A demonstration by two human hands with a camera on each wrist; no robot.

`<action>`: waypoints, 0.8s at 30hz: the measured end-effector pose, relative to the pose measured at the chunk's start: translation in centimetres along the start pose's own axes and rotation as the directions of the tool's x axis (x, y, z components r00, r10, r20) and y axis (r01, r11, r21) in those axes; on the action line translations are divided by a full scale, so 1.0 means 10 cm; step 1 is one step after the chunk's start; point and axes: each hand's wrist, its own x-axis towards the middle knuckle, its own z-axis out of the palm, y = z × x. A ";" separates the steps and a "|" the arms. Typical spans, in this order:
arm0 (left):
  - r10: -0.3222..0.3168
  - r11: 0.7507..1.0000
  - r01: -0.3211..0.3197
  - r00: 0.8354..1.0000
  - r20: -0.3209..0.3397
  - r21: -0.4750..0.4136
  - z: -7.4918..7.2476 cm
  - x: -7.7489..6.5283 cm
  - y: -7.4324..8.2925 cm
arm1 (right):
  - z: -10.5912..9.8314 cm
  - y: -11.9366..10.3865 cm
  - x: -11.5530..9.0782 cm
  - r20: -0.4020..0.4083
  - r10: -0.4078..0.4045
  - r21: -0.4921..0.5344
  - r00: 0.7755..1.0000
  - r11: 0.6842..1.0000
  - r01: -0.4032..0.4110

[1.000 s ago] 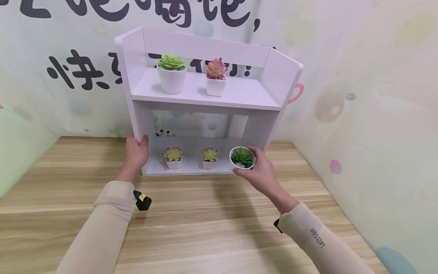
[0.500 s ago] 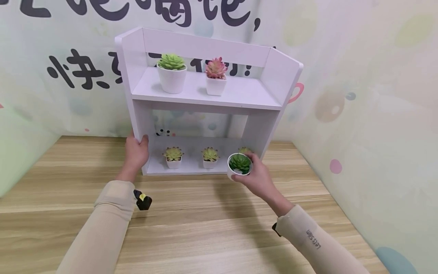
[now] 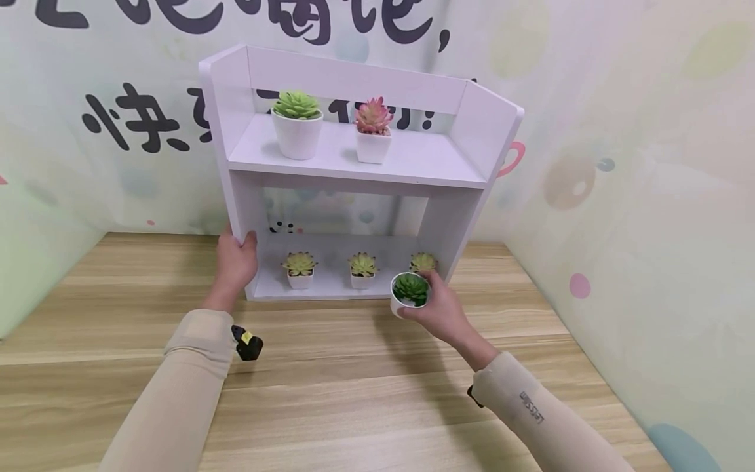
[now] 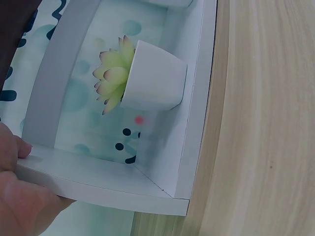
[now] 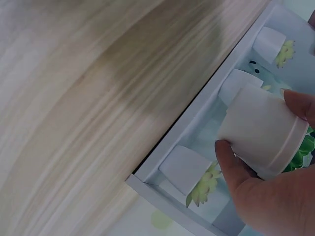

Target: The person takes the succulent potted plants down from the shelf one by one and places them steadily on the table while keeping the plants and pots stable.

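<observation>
My left hand (image 3: 236,265) grips the left side panel of the white two-tier shelf (image 3: 354,174), thumb on the inner side. In my right hand (image 3: 445,311) is a round white pot (image 5: 263,130) with a dark green succulent (image 3: 411,290), pinched between thumb and fingers. It hangs in front of the lower tier's right end, off the board. Three small potted yellow-green succulents stand on that tier: a left one (image 3: 299,265), a middle one (image 3: 362,267) and a right one (image 3: 423,262), which the held pot and hand partly hide.
On the upper tier stand a light green succulent (image 3: 297,124) in a round white pot and a pink succulent (image 3: 373,131) in a squarish one. The shelf rests on a wood-grain table (image 3: 330,393) near a printed wall (image 3: 601,170).
My right hand has drawn the potted dark green succulent slightly down and toward me, uncovering the small succulent at the lower right. The left hand stays on the side panel.
</observation>
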 end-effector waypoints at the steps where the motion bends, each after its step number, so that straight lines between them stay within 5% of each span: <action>1: -0.001 1.000 0.001 1.000 0.000 0.001 0.00 0.00 0.00 | 0.01 0.01 0.00 0.005 0.006 -0.005 1.000 1.000 -0.006; 12: -0.019 1.000 0.020 1.000 0.008 -0.009 0.01 0.01 -0.02 | 0.10 0.08 0.03 0.062 0.058 -0.034 0.996 0.998 -0.056; 24: -0.011 1.000 0.011 1.000 -0.005 -0.014 0.01 0.02 -0.02 | 0.17 0.13 0.04 0.056 0.029 -0.052 0.998 0.998 -0.026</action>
